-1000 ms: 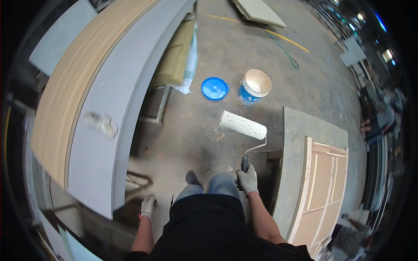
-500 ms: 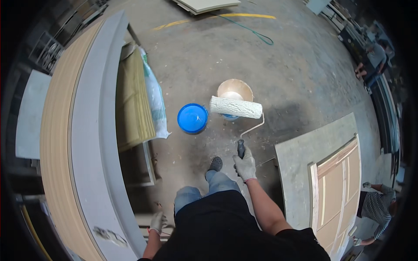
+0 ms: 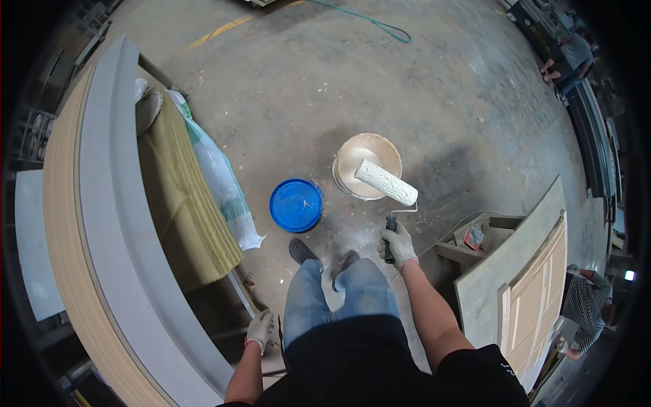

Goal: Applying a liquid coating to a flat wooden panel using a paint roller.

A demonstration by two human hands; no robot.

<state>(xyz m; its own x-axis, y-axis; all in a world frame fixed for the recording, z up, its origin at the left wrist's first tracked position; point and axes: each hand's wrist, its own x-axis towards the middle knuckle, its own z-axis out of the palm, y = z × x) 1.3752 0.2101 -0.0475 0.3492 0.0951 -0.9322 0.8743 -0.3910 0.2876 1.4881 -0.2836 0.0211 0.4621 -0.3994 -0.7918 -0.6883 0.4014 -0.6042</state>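
My right hand [image 3: 399,244], in a pale work glove, grips the dark handle of a paint roller [image 3: 386,182]. Its thick white nap, coated and textured, is tilted over the near right rim of a paint bucket [image 3: 397,150]. Pale cream paint shows inside that bucket; from above I cannot tell whether the roller touches the rim. A round blue lid [image 3: 296,205] lies to the bucket's left, in front of my feet. My gloved left hand [image 3: 260,330] hangs low beside the grey-edged stack, fingers loosely apart and holding nothing.
Along my left runs a long stack of wood-toned and grey panels [image 3: 115,176], with yellowish sheets [image 3: 180,197] and a white-green plastic wrap [image 3: 220,180] alongside. At right stand a leaning board [image 3: 485,271] and a panelled door [image 3: 536,298]. Another person [image 3: 586,302] works beyond; someone else [image 3: 573,57] sits far right.
I have moved nearer the bucket. The roller has swung from level to slanting down rightward, now lower and showing more of the bucket. My left hand has come forward slightly.
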